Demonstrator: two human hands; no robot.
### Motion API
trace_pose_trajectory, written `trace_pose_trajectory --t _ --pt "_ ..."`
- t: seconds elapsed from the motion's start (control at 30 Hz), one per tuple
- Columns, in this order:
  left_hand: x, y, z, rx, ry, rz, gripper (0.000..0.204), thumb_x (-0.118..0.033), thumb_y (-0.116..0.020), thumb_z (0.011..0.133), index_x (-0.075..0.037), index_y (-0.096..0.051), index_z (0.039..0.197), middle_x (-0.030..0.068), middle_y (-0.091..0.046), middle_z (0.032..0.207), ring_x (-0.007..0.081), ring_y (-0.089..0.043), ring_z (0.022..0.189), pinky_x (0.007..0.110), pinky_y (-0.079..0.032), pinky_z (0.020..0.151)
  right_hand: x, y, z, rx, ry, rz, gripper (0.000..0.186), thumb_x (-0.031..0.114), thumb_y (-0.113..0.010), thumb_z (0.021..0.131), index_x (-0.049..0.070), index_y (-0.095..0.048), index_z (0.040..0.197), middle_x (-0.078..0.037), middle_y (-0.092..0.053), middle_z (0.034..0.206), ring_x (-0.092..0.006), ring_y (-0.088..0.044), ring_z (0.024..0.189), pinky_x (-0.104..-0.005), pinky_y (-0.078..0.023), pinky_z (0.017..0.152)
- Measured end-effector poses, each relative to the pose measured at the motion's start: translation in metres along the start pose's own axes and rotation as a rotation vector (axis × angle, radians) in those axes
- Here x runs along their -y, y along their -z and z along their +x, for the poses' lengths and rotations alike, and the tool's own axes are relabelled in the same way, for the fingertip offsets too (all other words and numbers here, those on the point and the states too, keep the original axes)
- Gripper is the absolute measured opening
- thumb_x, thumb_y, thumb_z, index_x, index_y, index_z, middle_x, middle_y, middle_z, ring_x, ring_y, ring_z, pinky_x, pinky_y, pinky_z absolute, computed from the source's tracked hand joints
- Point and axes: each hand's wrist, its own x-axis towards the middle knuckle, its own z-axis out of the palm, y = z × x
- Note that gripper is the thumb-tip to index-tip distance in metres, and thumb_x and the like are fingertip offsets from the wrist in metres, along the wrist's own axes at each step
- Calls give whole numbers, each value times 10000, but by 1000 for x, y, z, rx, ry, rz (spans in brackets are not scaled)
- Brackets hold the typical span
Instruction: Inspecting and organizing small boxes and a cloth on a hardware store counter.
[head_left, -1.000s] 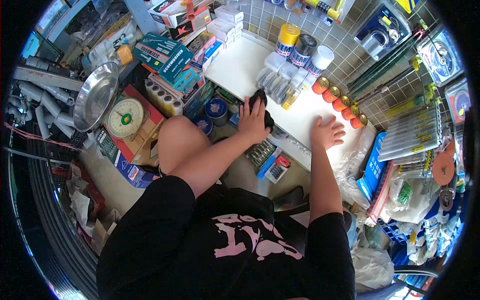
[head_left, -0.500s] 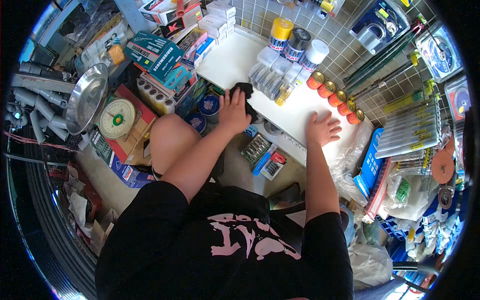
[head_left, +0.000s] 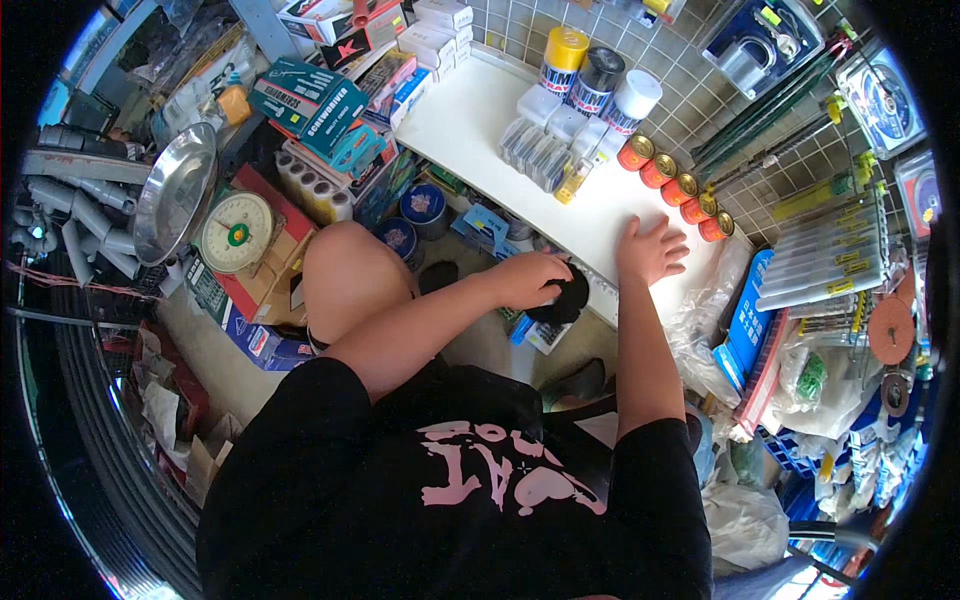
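A crumpled black cloth (head_left: 563, 299) hangs in the closed fingers of my left hand (head_left: 530, 281), in front of the shelf's near edge. Small packaged items on the lower level are partly hidden behind it. My right hand (head_left: 652, 252) rests on the white shelf (head_left: 465, 120) with its fingers spread, holding nothing. Just beyond it stands a row of several small red-orange cans (head_left: 679, 188). Clear plastic boxes (head_left: 541, 152) are grouped farther left on the shelf.
Spray cans with yellow (head_left: 566, 50), black and white caps stand at the back against a wire grid. A dial scale (head_left: 237, 232) with a metal pan and stacked boxes (head_left: 308, 103) are on the left. Plastic wrap (head_left: 700, 325) and a blue box (head_left: 745, 325) lie right of my forearm.
My left hand has come off the shelf's left front part and moved right and nearer, carrying the black cloth with it. My right hand stays spread in nearly the same place.
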Motion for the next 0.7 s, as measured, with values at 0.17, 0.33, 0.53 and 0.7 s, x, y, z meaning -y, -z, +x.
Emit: trace_pose_trajectory --t 0.17,0.33,0.53,0.7 --pt "1 14 7 -430 77 -97 317 -64 -622 881 34 -662 1179 218 -671 1269 402 -630 1186 446 -503 1033 -1 0 2 -12 7 3 818 634 -489 960 166 -340 1614 -318 -213 1665 -527 -152 1548 -710 -104 1205" --pt "21 18 11 -732 236 9 260 -70 -655 865 14 -685 1110 179 -689 1215 400 -608 1183 471 -505 1008 -3 -1 4 -18 0 -17 827 632 -488 955 160 -338 1617 -314 -218 1665 -527 -154 1547 -707 -104 1208" --pt "-17 -25 11 269 29 -77 235 -255 -612 922 -32 -685 930 222 -712 918 441 -677 890 536 -539 811 4 -1 -2 -9 16 39 811 626 -476 958 157 -355 1609 -313 -213 1666 -532 -149 1544 -705 -96 1210" --pt "-5 49 13 283 366 -173 249 -235 -596 917 -17 -695 983 230 -709 868 341 -694 766 483 -536 741 -2 -7 4 -4 8 14 801 624 -472 962 165 -353 1608 -319 -209 1664 -541 -139 1544 -709 -96 1207"
